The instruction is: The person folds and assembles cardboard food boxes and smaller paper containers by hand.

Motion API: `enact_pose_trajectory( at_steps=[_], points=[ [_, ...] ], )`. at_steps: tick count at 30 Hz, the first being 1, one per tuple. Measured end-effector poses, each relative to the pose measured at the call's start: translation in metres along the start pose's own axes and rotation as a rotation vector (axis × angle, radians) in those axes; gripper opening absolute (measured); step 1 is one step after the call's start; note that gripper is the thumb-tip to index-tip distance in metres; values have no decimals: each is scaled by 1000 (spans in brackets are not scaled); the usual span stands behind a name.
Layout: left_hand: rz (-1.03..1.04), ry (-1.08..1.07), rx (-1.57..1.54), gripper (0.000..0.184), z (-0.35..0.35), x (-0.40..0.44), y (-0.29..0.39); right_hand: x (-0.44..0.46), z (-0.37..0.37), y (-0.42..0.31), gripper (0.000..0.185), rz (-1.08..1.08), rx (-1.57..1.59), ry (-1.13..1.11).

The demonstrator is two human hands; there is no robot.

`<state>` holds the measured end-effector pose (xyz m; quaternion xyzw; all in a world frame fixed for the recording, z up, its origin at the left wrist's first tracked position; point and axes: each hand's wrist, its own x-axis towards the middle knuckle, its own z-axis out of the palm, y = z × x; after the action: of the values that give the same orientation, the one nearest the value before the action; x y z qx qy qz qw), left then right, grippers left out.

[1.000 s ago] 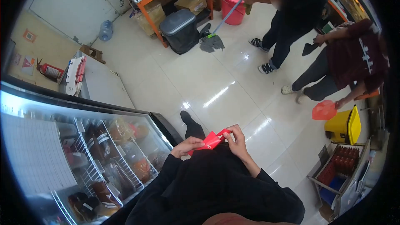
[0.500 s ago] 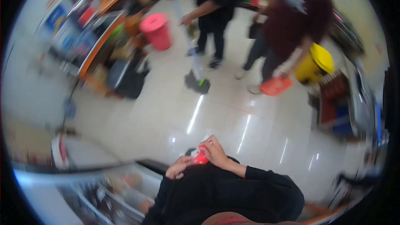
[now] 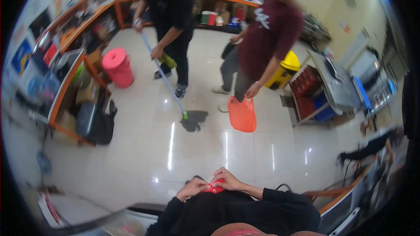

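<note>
Close to my body, at the bottom middle, both hands meet on a small red item with white marks; it looks like a packet, but its kind is unclear. My left hand pinches its left edge between thumb and fingers. From the right, my right hand is closed on its upper edge, fingertips almost touching the left ones. Part of the item is hidden behind the fingers.
One co-worker in black holds a mop, its grey head on the tiled floor. Another person in maroon carries an orange bag. A pink bin, a yellow bin, a metal table and shelves stand around.
My view has tilted up and turned right. My hands stay on the red item, now closer together. The mop's head has swung, and the orange bag hangs lower and fuller in view.
</note>
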<state>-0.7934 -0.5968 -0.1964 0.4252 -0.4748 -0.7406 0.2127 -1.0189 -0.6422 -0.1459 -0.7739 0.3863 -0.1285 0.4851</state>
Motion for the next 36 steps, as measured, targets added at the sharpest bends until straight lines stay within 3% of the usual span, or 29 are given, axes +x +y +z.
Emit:
enact_pose_trajectory(
  at_steps=[2, 4, 6, 8, 11, 13, 15, 17, 18, 20, 24, 26, 29, 32, 36],
  points=[
    [25, 15, -54, 20, 9, -4, 17, -8, -6, -8, 18, -43, 25, 41],
    [51, -9, 167, 20, 4, 6, 2, -11, -14, -19, 19, 41, -287, -39],
    [-44, 11, 129, 25, 2, 7, 6, -7, -21, -9, 18, 89, -450, -55],
    [109, 158, -264, 20, -7, 2, -6, 10, -29, 3, 17, 121, -365, 55],
    [211, 382, 27, 16, -47, -16, -3, 48, -41, -11, 14, 198, -153, 253],
    [205, 453, 142, 14, -55, -22, 17, 68, -42, -23, 12, -46, -212, 364],
    [196, 562, 80, 9, -65, -23, 27, 77, -44, -37, 12, -134, -239, 366],
    [276, 582, 76, 7, -76, -21, 29, 79, -37, -37, 16, 0, -211, 346],
    [210, 569, 223, 9, -84, -23, 35, 77, -29, -32, 15, -79, -239, 442],
    [224, 485, 72, 12, -96, -19, 37, 76, -19, -31, 17, -23, -337, 450],
    [-36, 301, 165, 11, -86, 1, 44, 37, -2, -32, 13, 270, -339, 380],
    [-96, 202, 532, 16, -68, 12, 53, 18, 14, -31, 13, 346, -290, 356],
    [-5, 51, 1176, 24, -17, 30, 103, 11, 24, -23, 14, 314, -177, 342],
    [272, -13, 1372, 31, 6, 44, 103, -8, 19, -21, 14, 269, -75, 353],
    [256, -59, 1247, 34, 13, 45, 124, -22, 7, -25, 15, 178, -42, 405]
  ],
)
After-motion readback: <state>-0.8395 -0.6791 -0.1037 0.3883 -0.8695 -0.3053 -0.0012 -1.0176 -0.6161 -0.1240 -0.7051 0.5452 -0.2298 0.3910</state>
